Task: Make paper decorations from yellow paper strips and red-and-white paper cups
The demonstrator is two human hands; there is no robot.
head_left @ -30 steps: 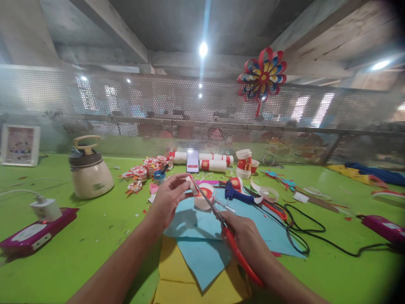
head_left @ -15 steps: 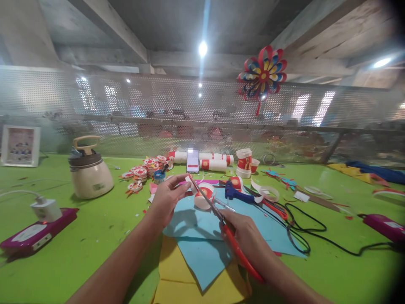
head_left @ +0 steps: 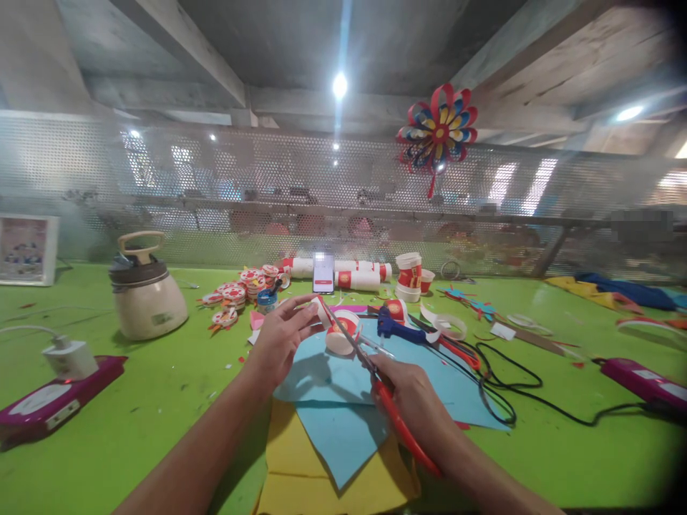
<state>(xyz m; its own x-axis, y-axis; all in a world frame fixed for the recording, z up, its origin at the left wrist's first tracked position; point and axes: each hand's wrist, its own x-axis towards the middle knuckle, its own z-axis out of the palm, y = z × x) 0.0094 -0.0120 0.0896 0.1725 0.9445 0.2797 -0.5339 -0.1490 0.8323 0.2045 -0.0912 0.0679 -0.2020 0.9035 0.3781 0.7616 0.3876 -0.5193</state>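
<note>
My left hand [head_left: 280, 336] pinches a small white and red paper piece [head_left: 322, 312] between thumb and fingers. In my right hand [head_left: 408, 390] are red-handled scissors [head_left: 400, 422], their blades pointing up and left to the paper piece. Behind the blades, a cut white and red paper cup [head_left: 342, 337] lies on the light blue paper [head_left: 343, 429]. Yellow paper [head_left: 300, 493] lies under the blue sheet, nearer to me. Just right of the cup is a blue glue gun [head_left: 400, 327].
A beige kettle-shaped bottle [head_left: 150, 307] and a purple power strip [head_left: 64, 400] stand left. Stacked cups [head_left: 408, 275], a phone [head_left: 323, 273] and paper flower pieces [head_left: 233, 292] are at the back. A black cable [head_left: 515, 379] curls at right.
The camera view has shifted slightly, so most things appear a little further left. Both hands keep their hold on the paper piece and the scissors.
</note>
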